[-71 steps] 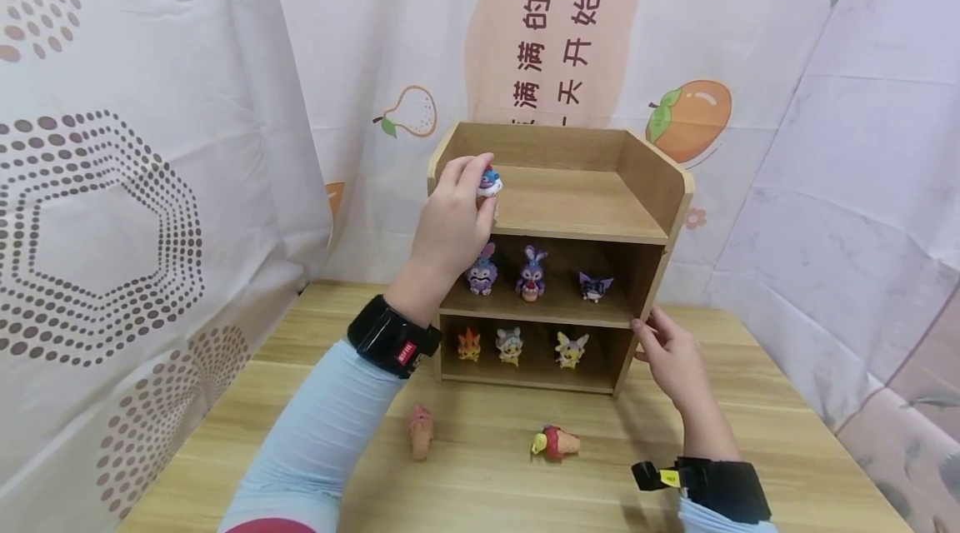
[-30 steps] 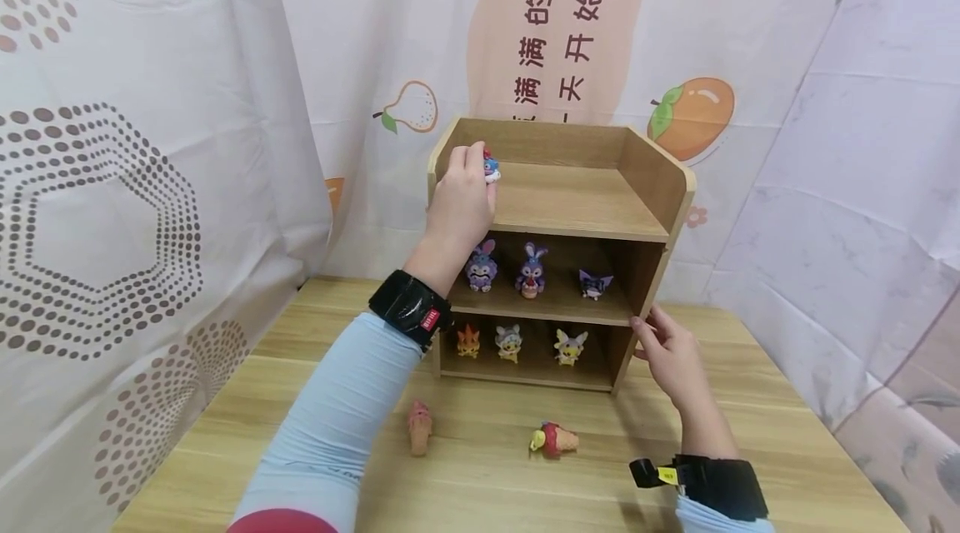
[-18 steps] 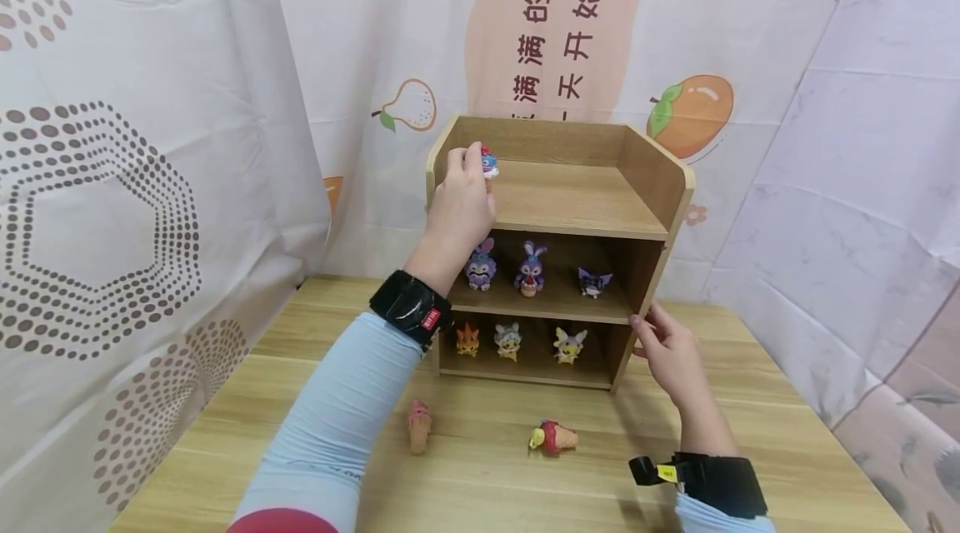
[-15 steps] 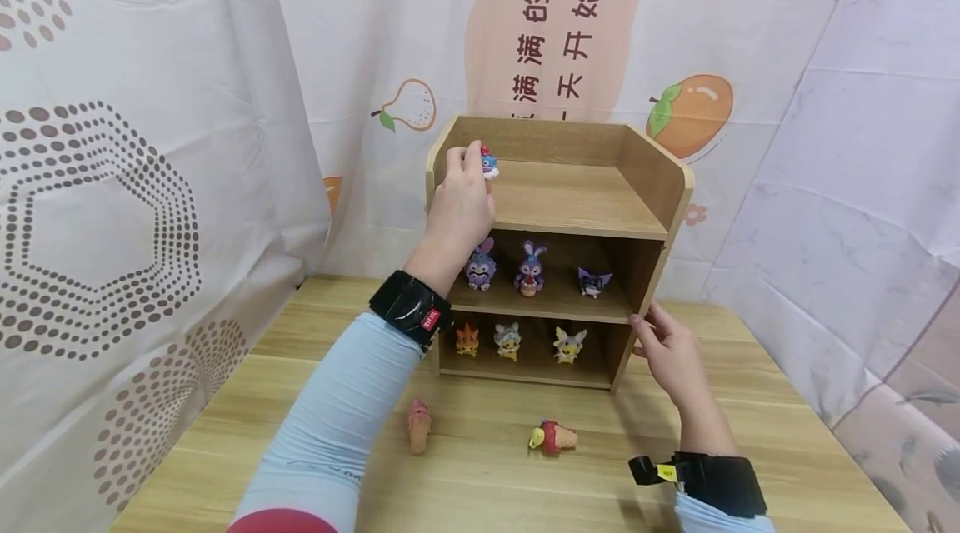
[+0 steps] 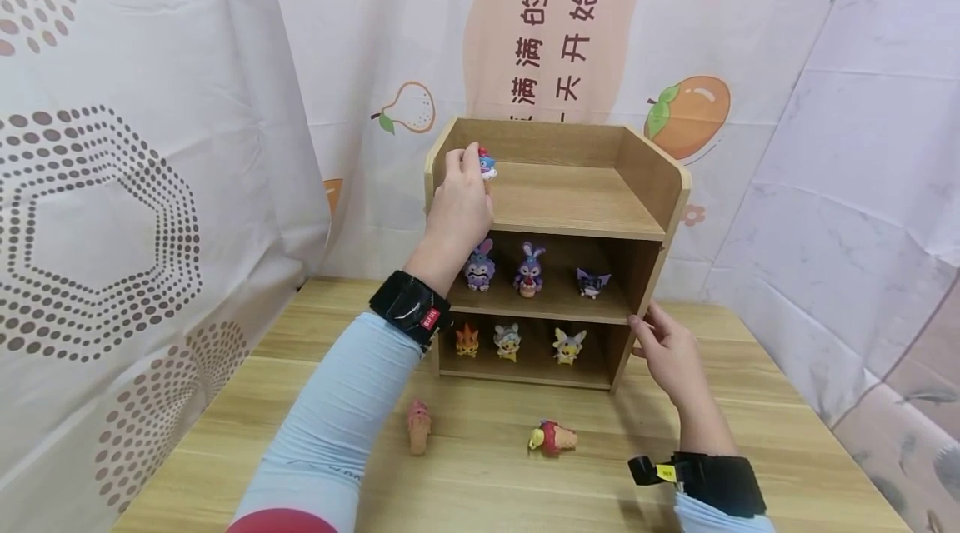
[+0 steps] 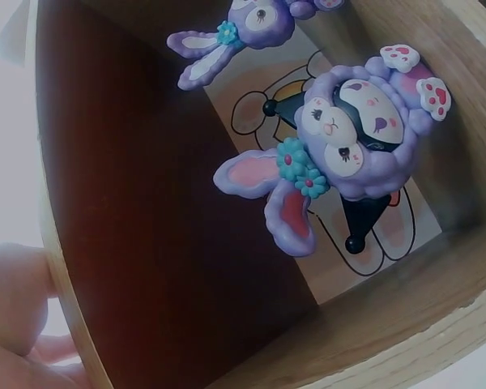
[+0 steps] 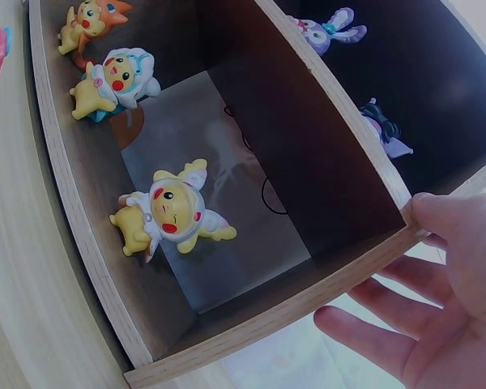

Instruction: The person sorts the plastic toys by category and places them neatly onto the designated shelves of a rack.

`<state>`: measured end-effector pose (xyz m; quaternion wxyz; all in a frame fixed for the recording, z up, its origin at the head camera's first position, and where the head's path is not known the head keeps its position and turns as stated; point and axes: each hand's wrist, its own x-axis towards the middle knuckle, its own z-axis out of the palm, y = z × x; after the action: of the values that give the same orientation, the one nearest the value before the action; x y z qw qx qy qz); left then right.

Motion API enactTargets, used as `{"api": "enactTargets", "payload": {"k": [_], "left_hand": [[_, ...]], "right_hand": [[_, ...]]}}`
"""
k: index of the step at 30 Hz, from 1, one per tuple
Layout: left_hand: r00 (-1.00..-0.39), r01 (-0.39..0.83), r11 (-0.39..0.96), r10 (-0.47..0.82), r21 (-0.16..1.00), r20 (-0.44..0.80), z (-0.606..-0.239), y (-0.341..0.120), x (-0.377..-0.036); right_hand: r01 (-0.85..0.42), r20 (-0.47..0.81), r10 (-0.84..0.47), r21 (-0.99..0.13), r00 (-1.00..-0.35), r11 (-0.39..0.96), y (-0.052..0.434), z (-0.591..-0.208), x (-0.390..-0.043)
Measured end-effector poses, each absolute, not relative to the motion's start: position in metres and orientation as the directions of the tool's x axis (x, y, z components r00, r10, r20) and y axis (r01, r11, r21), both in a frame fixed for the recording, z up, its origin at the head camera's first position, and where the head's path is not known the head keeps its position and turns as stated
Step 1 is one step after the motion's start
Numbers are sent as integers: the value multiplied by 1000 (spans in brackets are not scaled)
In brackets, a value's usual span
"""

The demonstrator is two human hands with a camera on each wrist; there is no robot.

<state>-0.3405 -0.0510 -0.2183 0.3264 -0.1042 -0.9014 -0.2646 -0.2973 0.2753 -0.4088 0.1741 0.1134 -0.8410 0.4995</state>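
Note:
At the left end of the top board of a wooden shelf unit point(image 5: 570, 198), my left hand point(image 5: 459, 208) holds a small toy figure point(image 5: 487, 165). Its top is blue and white with a red tip; the fingers cover much of the rest. Whether its base touches the board I cannot tell. My right hand point(image 5: 671, 354) grips the unit's right side panel by its front edge; in the right wrist view the thumb point(image 7: 437, 212) lies at the edge and the fingers point(image 7: 373, 332) are outside. Just below the left hand sits a purple rabbit-eared figure point(image 6: 348, 134).
A second rabbit figure point(image 5: 528, 271) and a dark purple figure point(image 5: 592, 282) share the middle compartment. Below stand an orange-eared figure point(image 5: 467, 341) and two yellow ones. On the table point(image 5: 480, 491) lie a pink ice-cream-cone toy point(image 5: 419, 426) and a red one point(image 5: 553, 438).
Over the first part of the span my left hand moved slightly up and farther over the top board with the toy figure. Since then it has stayed nearly still. My right hand keeps its place.

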Motion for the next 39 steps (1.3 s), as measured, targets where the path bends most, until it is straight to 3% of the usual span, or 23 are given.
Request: {"api": "enactTargets", "payload": {"k": [27, 36, 39], "left_hand": [[-731, 380, 841, 19, 384, 682, -221, -52, -340], [-666, 453, 824, 58, 341, 744, -216, -60, -324], [-617, 522, 786, 79, 332, 783, -217, -67, -316]], "right_hand": [[-369, 416, -9, -796, -910, 480, 274, -412, -299], [-382, 428, -7, -799, -904, 465, 272, -408, -296], [-380, 427, -7, -797, -904, 469, 272, -408, -296]]}}
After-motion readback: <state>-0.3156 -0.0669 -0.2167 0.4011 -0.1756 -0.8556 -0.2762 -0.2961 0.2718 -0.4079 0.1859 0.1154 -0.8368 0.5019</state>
